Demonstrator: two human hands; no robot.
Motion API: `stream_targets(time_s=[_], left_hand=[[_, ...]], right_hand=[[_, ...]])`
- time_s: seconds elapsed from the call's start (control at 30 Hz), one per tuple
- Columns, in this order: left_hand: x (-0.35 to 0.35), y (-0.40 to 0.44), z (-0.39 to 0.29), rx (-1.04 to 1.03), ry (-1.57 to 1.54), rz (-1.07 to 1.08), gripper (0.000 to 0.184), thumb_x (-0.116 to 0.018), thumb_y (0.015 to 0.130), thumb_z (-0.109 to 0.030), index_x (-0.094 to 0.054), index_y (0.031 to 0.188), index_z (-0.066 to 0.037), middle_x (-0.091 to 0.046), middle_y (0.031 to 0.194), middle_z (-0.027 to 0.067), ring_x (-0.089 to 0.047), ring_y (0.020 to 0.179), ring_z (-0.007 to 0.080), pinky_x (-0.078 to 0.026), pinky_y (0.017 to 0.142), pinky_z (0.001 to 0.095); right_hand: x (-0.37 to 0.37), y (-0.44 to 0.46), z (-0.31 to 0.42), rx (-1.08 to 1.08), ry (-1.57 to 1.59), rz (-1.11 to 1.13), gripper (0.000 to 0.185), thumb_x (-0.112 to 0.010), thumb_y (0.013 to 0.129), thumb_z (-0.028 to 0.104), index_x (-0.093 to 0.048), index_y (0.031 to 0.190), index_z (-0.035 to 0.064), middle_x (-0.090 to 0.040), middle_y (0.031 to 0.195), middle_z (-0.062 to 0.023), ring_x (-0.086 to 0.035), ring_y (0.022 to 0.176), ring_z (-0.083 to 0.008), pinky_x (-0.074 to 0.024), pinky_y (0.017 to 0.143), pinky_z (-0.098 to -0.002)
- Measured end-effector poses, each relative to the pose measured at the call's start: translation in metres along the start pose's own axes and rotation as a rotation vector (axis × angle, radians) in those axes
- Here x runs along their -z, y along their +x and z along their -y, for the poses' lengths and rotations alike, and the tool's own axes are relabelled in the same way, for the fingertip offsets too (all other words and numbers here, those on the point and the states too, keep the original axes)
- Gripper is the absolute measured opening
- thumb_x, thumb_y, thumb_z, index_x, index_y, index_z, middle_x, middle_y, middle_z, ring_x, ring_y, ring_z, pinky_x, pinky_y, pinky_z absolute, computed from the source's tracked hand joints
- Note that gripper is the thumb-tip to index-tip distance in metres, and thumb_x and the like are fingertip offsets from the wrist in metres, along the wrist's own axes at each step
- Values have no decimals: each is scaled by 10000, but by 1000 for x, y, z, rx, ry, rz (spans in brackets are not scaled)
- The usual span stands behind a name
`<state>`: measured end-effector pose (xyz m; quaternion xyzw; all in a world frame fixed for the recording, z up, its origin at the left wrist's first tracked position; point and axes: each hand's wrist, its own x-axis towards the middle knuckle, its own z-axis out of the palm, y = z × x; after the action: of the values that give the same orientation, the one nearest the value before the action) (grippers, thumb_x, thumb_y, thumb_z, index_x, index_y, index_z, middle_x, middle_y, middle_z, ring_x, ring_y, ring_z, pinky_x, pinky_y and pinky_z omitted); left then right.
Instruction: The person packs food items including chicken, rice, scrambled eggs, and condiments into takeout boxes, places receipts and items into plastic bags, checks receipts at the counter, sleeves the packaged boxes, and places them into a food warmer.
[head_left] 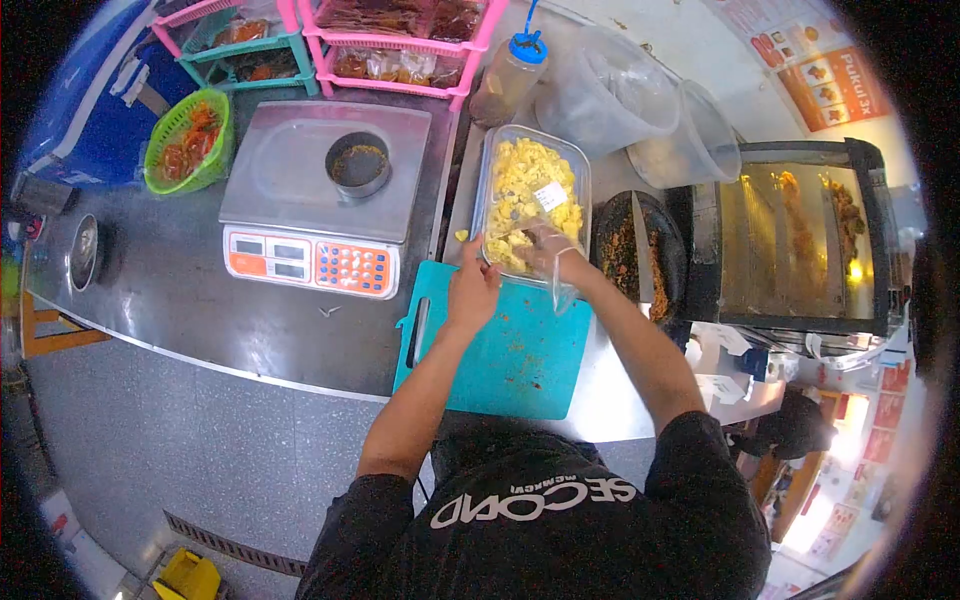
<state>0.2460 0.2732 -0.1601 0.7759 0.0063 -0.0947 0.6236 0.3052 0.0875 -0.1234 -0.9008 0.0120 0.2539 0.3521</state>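
A clear plastic container (487, 165) full of yellow, egg-like food pieces (530, 175) stands at the head of a teal cutting board (500, 350). A white label (550, 196) lies over the pieces. My left hand (472, 288) is closed at the container's near left corner, thumb and fingers on its rim. Inside the near end of the container, my right hand (553, 252) has its fingers curled among the yellow pieces, the fingertips partly hidden. Loose clear plastic, like a thin glove, hangs around that hand. Brown crumbs dot the cutting board.
Left stands a digital scale (310, 262) with a round metal ring (358, 182) on it. Beyond are a green basket (160, 160) and pink racks (385, 80). To the right, a knife (642, 250) lies across a dark bowl (612, 205), beside a glass display case (700, 260).
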Motion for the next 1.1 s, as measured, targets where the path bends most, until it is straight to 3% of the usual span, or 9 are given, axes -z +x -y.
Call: stream_targets(time_s=[0.1, 0.17, 0.27, 0.37, 0.47, 0.57, 0.7, 0.87, 1.1], left_hand=[[-4, 1, 3, 20, 10, -13, 602, -610, 892, -94, -285, 1394, -26, -643, 731, 135, -641, 681, 327, -482, 624, 440], [-2, 1, 0, 10, 22, -14, 607, -612, 891, -95, -282, 1396, -24, -646, 738, 134, -644, 690, 325, -485, 634, 436], [-2, 0, -3, 12, 19, -16, 613, -612, 890, -93, -277, 1400, -30, -646, 744, 137, -647, 694, 325, -490, 643, 433], [-5, -1, -1, 18, 8, -26, 601, -607, 890, -86, -286, 1396, -42, -644, 746, 138, -647, 692, 325, -493, 647, 430], [-4, -1, -1, 5, 47, -35, 542, -583, 914, -81, -306, 1378, -51, -661, 763, 128, -662, 704, 268, -500, 657, 388], [-3, -2, -8, -15, 13, -53, 553, -588, 903, -68, -305, 1378, -60, -649, 743, 129, -658, 692, 283, -499, 643, 394], [-4, -4, -7, -29, -3, -57, 572, -595, 892, -55, -300, 1381, -61, -640, 726, 126, -651, 671, 290, -498, 628, 394], [-4, -4, -10, -23, -16, -63, 543, -582, 909, -55, -313, 1380, -56, -638, 726, 121, -645, 661, 269, -492, 625, 393], [-9, -2, 0, -18, -31, -55, 538, -573, 930, -68, -307, 1397, -49, -616, 731, 103, -621, 662, 184, -488, 591, 337]], right_hand=[[-13, 3, -14, 22, -89, -148, 571, -657, 860, 355, -477, 1322, 72, -564, 1209, -247, -569, 1115, -360, -451, 936, -398], [-27, 10, -29, 204, -228, -293, 538, -664, 871, 295, -460, 1307, 54, -612, 1097, -213, -627, 990, -325, -489, 857, -389], [-25, 12, -15, 170, -149, -106, 590, -676, 836, 325, -472, 1323, 60, -525, 1279, -246, -494, 1229, -370, -393, 1017, -390], [-10, -4, 36, -135, -194, -31, 641, -700, 807, 369, -480, 1327, 65, -498, 1325, -234, -485, 1245, -348, -391, 1024, -380], [-26, 11, -13, 169, -109, -225, 695, -725, 774, 418, -484, 1313, 52, -516, 1308, -234, -517, 1214, -355, -403, 1016, -389], [-20, -3, -3, 112, -62, -259, 703, -745, 797, 298, -437, 1364, 19, -554, 1275, -236, -542, 1196, -332, -428, 993, -370], [-27, 11, -29, -73, 497, -121, 680, -733, 831, 256, -412, 1390, 40, -609, 1172, -176, -612, 955, -263, -510, 771, -360], [0, -29, 3, -203, 962, -67, 748, -743, 831, 256, -342, 1417, 19, -612, 1044, -104, -568, 706, -168, -454, 499, -279], [20, -58, -14, -212, 1149, 1, 876, -748, 825, 258, -211, 1474, 17, -552, 1215, -110, -550, 736, -147, -449, 540, -270]])
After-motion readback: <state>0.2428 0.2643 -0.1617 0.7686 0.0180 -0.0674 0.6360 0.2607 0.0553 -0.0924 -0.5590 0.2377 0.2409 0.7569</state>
